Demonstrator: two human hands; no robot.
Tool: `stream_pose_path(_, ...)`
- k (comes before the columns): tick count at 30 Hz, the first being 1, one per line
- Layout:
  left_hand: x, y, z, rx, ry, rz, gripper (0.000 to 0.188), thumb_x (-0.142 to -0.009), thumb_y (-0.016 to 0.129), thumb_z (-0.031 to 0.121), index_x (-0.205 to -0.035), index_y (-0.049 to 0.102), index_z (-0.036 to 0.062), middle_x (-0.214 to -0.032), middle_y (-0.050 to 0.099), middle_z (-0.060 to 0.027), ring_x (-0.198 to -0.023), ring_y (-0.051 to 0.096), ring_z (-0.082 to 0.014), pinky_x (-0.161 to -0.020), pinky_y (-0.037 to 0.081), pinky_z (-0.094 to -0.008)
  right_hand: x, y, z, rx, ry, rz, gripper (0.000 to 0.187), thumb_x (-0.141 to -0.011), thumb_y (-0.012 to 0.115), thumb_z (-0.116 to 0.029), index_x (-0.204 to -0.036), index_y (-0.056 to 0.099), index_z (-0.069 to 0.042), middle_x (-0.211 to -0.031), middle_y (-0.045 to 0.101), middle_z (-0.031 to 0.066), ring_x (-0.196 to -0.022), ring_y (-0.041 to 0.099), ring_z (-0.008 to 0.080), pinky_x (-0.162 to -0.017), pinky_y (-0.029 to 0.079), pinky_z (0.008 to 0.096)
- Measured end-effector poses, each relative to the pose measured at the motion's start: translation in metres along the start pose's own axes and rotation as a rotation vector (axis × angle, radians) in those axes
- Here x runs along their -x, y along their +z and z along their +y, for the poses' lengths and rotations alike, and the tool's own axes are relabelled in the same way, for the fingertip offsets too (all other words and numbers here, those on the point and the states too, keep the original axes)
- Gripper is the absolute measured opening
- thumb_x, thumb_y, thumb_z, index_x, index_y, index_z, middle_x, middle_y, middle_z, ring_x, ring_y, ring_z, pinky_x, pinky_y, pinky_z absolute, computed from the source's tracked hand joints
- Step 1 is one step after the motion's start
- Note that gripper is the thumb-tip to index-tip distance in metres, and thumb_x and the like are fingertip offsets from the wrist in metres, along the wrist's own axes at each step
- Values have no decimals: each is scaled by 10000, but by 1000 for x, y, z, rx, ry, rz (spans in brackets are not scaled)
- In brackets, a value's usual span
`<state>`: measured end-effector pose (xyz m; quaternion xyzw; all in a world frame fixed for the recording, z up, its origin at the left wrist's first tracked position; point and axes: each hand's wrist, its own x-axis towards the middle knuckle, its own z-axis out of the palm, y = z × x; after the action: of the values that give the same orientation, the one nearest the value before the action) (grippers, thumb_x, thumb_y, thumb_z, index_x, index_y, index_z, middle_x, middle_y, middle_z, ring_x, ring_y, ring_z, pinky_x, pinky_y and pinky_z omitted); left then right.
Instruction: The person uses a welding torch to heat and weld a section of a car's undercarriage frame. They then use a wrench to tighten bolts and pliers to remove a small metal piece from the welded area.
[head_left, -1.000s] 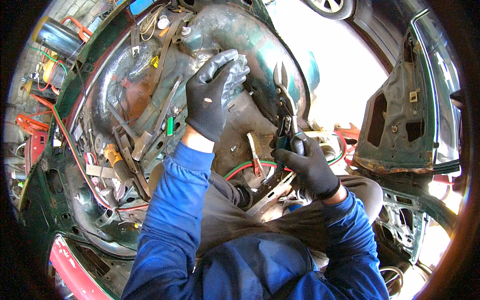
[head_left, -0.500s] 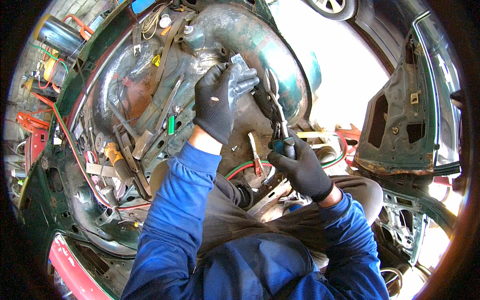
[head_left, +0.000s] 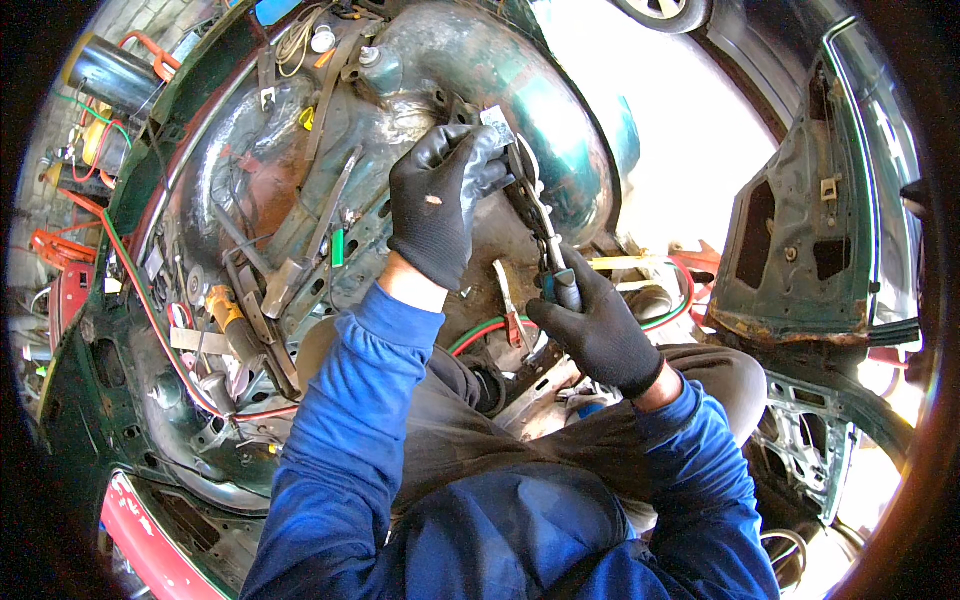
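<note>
My left hand (head_left: 436,205), in a black glove, pinches a small grey piece of sheet metal (head_left: 496,124) between thumb and fingers. Gripped by its handles in my right hand (head_left: 608,338), also gloved, is a pair of metal snips (head_left: 546,228). Their jaws point up and to the left, with the tips right at the lower right edge of the metal piece. From here I cannot tell whether the blades have the metal between them.
Rusty green car bodywork (head_left: 285,160) surrounds me. On its left lie a hammer (head_left: 285,285), a yellow angle grinder (head_left: 235,325) and several strips. Locking pliers (head_left: 510,305) sit near red and green hoses (head_left: 480,335). A detached-looking door (head_left: 800,230) stands at right.
The snips have moved up and left, bringing their jaws to the metal piece. My left hand has tilted the piece slightly to the right.
</note>
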<state>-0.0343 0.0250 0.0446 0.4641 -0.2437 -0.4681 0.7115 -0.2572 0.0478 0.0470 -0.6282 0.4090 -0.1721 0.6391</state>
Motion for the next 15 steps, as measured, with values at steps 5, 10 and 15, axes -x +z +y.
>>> stream_pose_path(5, 1, 4, -2, -30, 21, 8, 165, -1018, 773, 166, -1081, 739, 17, -1014, 773, -79, -861, 745, -141, -820, 641, -307, 1, 0, -3, -12, 10, 17, 552, -956, 768, -158, -1451, 556, -35, -959, 606, -8, -834, 565, 98, -765, 510, 290)
stream_pose_path(10, 0, 2, -4, -81, 46, -9, 181, -1030, 762, 162, -1110, 738, 2, -1075, 778, -107, -940, 759, -178, -895, 645, -344, -1, 0, 1, 3, -2, 34, 527, -958, 770, -164, -1426, 571, -28, -950, 604, -11, -837, 563, 99, -768, 509, 288)
stream_pose_path(15, 1, 7, -9, -53, 70, -12, 187, -1035, 766, 156, -1099, 731, -17, -1028, 762, -84, -915, 737, -135, -863, 651, -317, -1, -1, 3, 10, 21, 43, 507, -960, 765, -157, -1413, 579, -23, -948, 606, -7, -824, 561, 100, -757, 511, 292)
